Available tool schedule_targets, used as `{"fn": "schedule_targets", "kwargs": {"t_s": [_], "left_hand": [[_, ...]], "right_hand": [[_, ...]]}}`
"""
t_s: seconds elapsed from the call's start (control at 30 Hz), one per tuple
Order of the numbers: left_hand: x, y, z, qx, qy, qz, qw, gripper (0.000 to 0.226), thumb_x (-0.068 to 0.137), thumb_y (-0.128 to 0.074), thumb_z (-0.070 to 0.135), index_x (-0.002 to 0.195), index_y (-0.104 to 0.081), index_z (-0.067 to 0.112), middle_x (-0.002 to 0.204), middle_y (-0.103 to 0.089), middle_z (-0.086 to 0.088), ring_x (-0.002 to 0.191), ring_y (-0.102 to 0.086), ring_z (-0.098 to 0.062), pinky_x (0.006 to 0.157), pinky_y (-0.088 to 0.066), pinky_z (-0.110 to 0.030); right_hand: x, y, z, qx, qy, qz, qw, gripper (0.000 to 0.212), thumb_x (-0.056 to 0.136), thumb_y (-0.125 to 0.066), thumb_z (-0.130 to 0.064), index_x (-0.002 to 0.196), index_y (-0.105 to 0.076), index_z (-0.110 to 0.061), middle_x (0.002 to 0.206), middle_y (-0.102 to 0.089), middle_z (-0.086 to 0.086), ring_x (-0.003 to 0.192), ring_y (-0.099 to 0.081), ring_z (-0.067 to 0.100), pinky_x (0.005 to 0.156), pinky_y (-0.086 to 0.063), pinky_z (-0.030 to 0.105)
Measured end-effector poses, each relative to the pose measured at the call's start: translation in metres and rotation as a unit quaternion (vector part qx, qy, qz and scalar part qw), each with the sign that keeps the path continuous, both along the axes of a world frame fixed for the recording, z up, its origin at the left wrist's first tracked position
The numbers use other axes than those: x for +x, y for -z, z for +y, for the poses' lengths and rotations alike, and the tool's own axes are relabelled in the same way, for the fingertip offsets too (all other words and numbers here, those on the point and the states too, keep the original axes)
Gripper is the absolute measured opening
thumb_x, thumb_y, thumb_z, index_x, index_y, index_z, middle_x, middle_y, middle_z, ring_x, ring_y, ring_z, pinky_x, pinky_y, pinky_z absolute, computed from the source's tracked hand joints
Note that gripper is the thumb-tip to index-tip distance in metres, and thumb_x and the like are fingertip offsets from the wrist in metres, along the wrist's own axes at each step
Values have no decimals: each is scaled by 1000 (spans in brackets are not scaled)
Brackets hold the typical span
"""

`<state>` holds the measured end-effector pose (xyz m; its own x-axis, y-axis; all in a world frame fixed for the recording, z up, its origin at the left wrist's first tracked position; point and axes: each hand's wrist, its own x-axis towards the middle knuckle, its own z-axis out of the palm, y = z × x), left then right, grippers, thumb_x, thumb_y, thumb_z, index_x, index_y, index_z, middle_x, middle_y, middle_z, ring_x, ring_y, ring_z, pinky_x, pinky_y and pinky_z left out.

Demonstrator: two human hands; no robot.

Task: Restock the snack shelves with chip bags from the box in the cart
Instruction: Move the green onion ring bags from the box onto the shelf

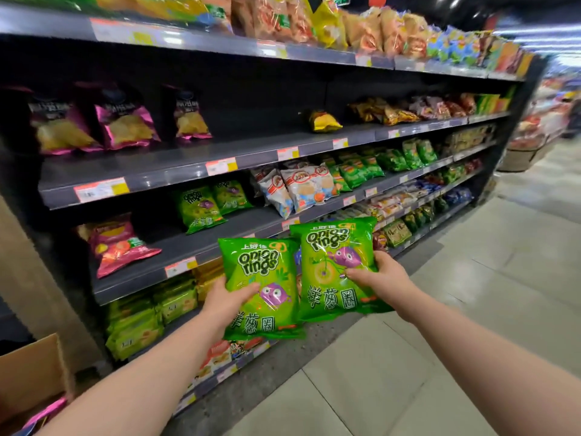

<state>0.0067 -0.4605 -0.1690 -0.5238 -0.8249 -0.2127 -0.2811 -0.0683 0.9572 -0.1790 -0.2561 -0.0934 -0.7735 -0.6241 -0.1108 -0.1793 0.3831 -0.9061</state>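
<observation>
1. Your left hand (226, 298) grips a green onion-rings bag (267, 265) by its left edge. The thumb is curled over the front, and the other fingers are hidden behind the bag.
2. Your right hand (382, 278) grips a second onion-rings bag (325, 294) by its right edge. The thumb presses on the front and the fingers wrap behind.
3. You hold both bags upright in the air, side by side, in front of the lower tiers of the shelf unit. The second bag sits a little higher. Their inner edges meet, and I cannot tell which lies in front.
4. The cardboard box (31, 372) sits at the lower left corner with a flap standing open. Inside it, a strip of pink foil bag (47, 413) shows. The rest of its contents are out of view.
5. The onion-ring shelf (188, 245) just behind your bags already holds two matching green bags (199, 209), standing side by side.
6. On that shelf, a pink-red bag (119, 247) leans at the left end. White bags (298, 190) stand to the right, with more green packs beyond them.
7. The shelf above (251, 146) holds three dark bags with magenta trim (125, 124) at the left. A lone yellow bag (323, 121) lies in the middle, and a mixed cluster sits farther right.
8. The top shelf is packed with orange and yellow bags (314, 20).
9. Below your left forearm, a lower shelf holds stacked yellow-green packs (135, 328).
</observation>
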Motion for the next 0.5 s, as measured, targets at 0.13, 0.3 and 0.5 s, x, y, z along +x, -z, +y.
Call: {"fn": "schedule_targets", "kwargs": {"t_s": [0.13, 0.3, 0.5], "left_hand": [[-33, 4, -47, 18, -5, -6, 1000, 97, 71, -79, 40, 147, -24, 13, 140, -49, -13, 121, -52, -33, 104, -41, -49], [-68, 1, -129, 20, -42, -9, 999, 88, 71, -79, 36, 141, -33, 11, 133, -55, -13, 112, -58, -32, 99, -46, -47], [-85, 6, -208, 2, -97, -28, 995, 69, 71, -79, 36, 128, -47, 11, 112, -63, -8, 92, -63, -23, 84, -50, -35]], "right_hand": [[-43, -2, -50, 12, -17, 9, 1000, 42, 71, -78, -26, 106, -56, -21, 111, -66, 9, 101, -64, 29, 91, -51, 53], [-89, -4, -143, 20, -45, 26, 998, 47, 72, -78, -25, 111, -55, -14, 110, -66, 11, 99, -65, 31, 89, -51, 54], [-129, 11, -244, 19, -85, 23, 996, 42, 75, -77, -25, 109, -56, -13, 108, -66, 10, 98, -65, 28, 89, -53, 49]]}}
